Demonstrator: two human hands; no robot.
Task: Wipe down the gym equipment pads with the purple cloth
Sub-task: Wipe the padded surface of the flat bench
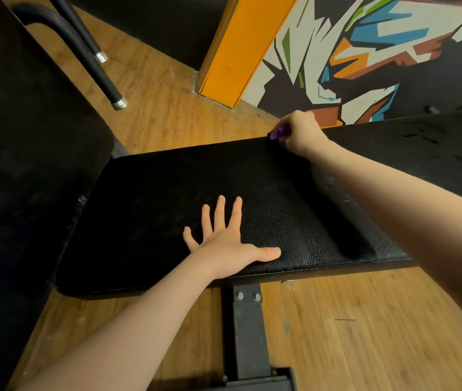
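The left hand (pixel 225 245) lies flat near the seat pad's (pixel 145 210) front edge. The right hand (pixel 299 134) holds the cloth (pixel 278 133) at its far edge. A second pad (pixel 410 153) adjoins at right.

I see a wood-plank floor (pixel 167 88) running under everything, with an orange post (pixel 238 46) standing on it at top centre and a mural wall (pixel 379 52) in white, blue, orange, green and brown just right of the post. At top left, two black tubes with silver end caps (pixel 94 52) slant down above the floor. A black steel support (pixel 248 334) with two bolts near its top stands at bottom centre.
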